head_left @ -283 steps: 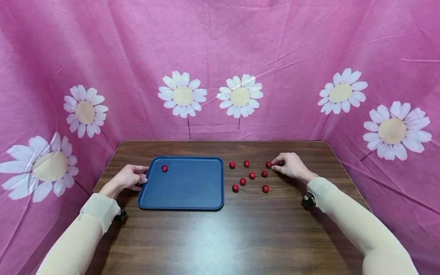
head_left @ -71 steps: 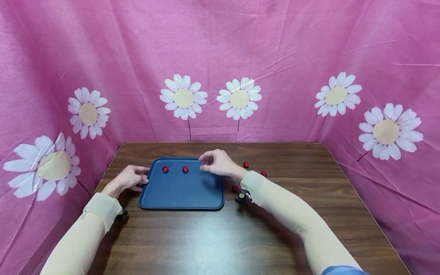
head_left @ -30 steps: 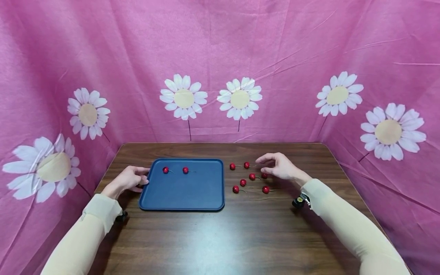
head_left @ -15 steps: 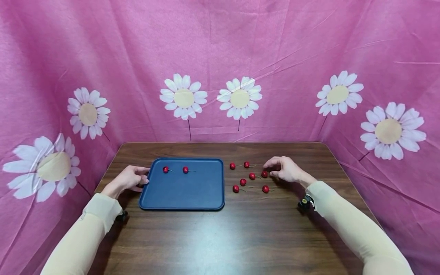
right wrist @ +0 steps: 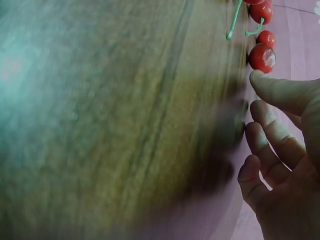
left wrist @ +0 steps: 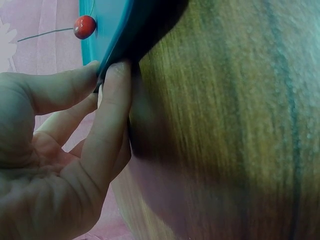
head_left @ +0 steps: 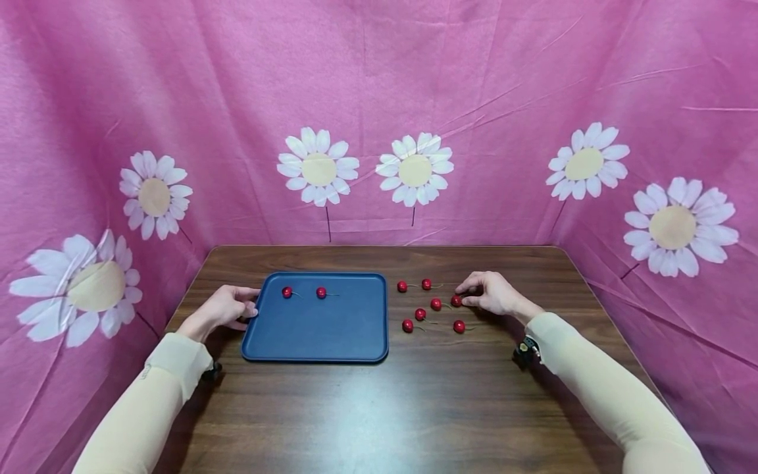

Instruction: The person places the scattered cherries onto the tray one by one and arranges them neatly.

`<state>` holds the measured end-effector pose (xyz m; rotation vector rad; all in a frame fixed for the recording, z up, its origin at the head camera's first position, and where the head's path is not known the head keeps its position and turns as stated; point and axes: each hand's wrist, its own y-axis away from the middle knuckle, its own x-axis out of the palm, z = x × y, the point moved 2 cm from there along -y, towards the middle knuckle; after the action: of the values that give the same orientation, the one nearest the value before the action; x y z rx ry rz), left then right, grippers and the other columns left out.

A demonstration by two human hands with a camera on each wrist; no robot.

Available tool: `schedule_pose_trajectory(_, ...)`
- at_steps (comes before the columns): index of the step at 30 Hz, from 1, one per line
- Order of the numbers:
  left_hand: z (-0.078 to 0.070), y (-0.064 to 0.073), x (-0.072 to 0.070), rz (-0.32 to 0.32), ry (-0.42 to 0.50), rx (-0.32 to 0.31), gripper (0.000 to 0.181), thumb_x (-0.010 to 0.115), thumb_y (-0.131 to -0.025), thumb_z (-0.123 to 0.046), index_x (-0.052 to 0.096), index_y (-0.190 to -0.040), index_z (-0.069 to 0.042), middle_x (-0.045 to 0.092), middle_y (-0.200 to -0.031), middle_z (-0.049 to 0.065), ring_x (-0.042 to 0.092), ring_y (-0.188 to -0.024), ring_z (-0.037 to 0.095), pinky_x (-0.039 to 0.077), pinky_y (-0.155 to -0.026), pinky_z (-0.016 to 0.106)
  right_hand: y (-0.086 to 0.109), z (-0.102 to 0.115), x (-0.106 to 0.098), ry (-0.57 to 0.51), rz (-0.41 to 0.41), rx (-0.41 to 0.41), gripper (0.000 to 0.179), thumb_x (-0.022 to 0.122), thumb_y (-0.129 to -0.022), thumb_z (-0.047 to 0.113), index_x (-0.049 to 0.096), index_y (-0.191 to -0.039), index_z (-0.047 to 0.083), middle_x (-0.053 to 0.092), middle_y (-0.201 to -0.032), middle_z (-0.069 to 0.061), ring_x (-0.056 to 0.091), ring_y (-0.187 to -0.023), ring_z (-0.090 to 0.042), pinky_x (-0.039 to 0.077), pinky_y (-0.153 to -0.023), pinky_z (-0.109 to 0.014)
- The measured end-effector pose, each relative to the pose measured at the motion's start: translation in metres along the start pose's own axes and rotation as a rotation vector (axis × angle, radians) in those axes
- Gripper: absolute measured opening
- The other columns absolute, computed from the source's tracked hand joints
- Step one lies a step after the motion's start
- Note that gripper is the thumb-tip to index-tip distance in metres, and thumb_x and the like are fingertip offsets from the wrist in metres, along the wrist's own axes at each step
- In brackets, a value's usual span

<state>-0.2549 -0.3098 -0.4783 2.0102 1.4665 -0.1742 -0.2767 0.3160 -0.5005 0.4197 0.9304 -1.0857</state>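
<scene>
My left hand point(head_left: 222, 306) pinches the left rim of a dark blue tray point(head_left: 314, 329), thumb above and fingers below, as the left wrist view shows. Two red cherries with thin stems lie near the tray's back edge, a left cherry point(head_left: 287, 292) and a right cherry point(head_left: 322, 293). My right hand point(head_left: 493, 294) is low over the table, its thumb tip at a cherry point(head_left: 456, 301) on the right of the loose group. In the right wrist view the thumb meets that cherry point(right wrist: 262, 57), and the other visible fingers are loosely bent. The index finger is hidden there.
Several more cherries lie right of the tray, among them a front cherry point(head_left: 458, 326) and one by the tray point(head_left: 408, 326). The wooden table point(head_left: 379, 415) is enclosed by pink cloth point(head_left: 379, 79) printed with white daisies.
A second cherry now lies on the tray, moved from the right. My right hand has gone back from the tray to the loose cherries, its thumb now at one. My left hand keeps the rim.
</scene>
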Motion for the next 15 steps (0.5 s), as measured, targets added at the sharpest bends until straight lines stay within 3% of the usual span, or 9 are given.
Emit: schedule_pose_trajectory(15, -0.0013, 0.0006, 0.0005, -0.001, -0.002, -0.011, 0.070, 0.068, -0.104, 0.008, 0.040, -0.167, 0.011, 0.067, -0.092, 0.003, 0.069, -0.090, 0.012, 0.073, -0.088, 0.047, 0.0027, 0.0033, 0.0068, -0.004, -0.038, -0.044, 0.015, 0.092, -0.089, 0.003, 0.090, -0.093, 0.017, 0.080, -0.091, 0.000, 0.069, -0.086, -0.010, 0.055, -0.076, -0.027)
